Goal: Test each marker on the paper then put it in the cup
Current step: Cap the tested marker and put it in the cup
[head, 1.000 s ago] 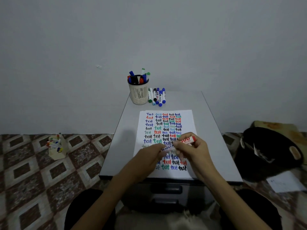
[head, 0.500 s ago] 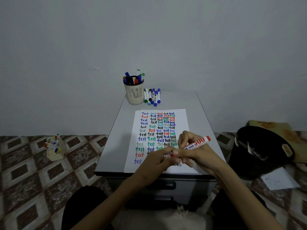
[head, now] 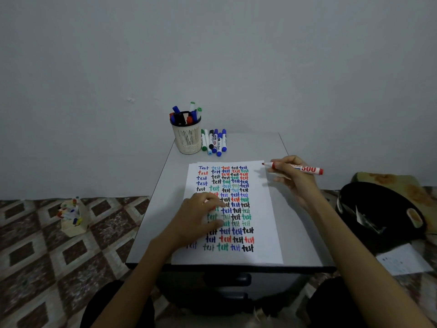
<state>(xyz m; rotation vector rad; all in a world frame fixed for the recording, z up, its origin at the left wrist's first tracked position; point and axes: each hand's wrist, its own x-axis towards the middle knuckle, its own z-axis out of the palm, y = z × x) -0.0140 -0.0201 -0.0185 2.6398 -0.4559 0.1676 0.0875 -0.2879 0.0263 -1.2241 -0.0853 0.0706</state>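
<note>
Both hands are at work on the desk (head: 295,233). The red marker (head: 295,167) is gripped by the right hand (head: 293,183) in a writing hold, its bare tip raised just beyond the top right corner of the paper (head: 262,209). The left hand (head: 201,218) is laid on the left half of the paper, fingers bent; whether a cap is enclosed in it cannot be told. The paper is largely filled with rows of the word "test", and a blank strip is left down its right edge. The testing step is judged to be in hand, with no stroke yet made. Next, the tip would need to be lowered onto that blank strip while the paper is steadied. The cup (head: 186,140), already holding markers, stands beyond the paper's top left corner, with the loose markers (head: 214,143) lying just beside it.
</note>
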